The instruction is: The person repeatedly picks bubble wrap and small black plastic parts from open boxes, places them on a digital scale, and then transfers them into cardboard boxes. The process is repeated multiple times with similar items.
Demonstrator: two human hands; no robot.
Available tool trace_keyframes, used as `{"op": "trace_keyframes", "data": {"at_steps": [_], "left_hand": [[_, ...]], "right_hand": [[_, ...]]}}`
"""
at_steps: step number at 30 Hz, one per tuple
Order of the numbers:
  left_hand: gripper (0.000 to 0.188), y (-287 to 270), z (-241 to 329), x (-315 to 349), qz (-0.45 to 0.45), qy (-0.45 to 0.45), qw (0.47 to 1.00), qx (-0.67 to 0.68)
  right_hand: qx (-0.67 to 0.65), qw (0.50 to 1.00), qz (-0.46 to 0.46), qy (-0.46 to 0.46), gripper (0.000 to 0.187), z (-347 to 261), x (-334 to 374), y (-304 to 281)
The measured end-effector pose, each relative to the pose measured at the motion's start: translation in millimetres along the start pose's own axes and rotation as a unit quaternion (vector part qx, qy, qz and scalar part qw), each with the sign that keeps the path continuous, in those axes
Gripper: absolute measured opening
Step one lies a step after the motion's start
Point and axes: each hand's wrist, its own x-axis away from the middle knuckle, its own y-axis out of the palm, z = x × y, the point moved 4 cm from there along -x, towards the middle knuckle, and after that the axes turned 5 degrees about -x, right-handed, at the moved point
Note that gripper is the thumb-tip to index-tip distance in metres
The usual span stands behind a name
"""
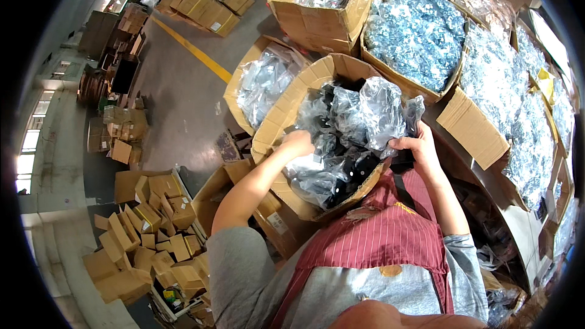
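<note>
An open cardboard box [274,125] stands in front of me, filled with clear plastic bags [347,109] that hold black parts. Over its left side reaches my left hand [297,144], fingers curled down among the bags; what they grip, if anything, is hidden. At the box's right rim my right hand [419,147] is closed on a clear plastic bag [413,111], thumb toward the box. The bag's contents look dark but cannot be made out.
A second box of bagged parts [268,82] adjoins on the left. Beyond stand a tall box [317,21] and a box of small bluish bagged parts [417,39]. More bluish bags [512,116] fill the right side. Empty cartons [164,219] are heaped at lower left.
</note>
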Motion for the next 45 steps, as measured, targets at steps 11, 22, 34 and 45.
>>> {"op": "trace_keyframes", "data": {"at_steps": [11, 22, 34, 45], "left_hand": [[0.037, 3, -11, 60, 0.131, -0.008, 0.985, 0.107], [0.011, -22, 43, 167, 0.499, 0.245, 0.828, -0.073], [0.023, -98, 94, 235, 0.479, 0.509, 0.713, 0.051], [0.012, -104, 227, 164, 0.008, 0.426, 0.516, 0.743]], "right_hand": [[0.008, 0.997, 0.038, -0.066, 0.043, -3, 10, -17], [-0.072, 0.964, -0.142, 0.215, 0.035, 7, -47, 69], [-0.287, 0.813, -0.42, 0.281, 0.025, 85, -58, 83], [-0.473, 0.846, -0.245, -0.032, 0.05, -25, 80, -46]]}}
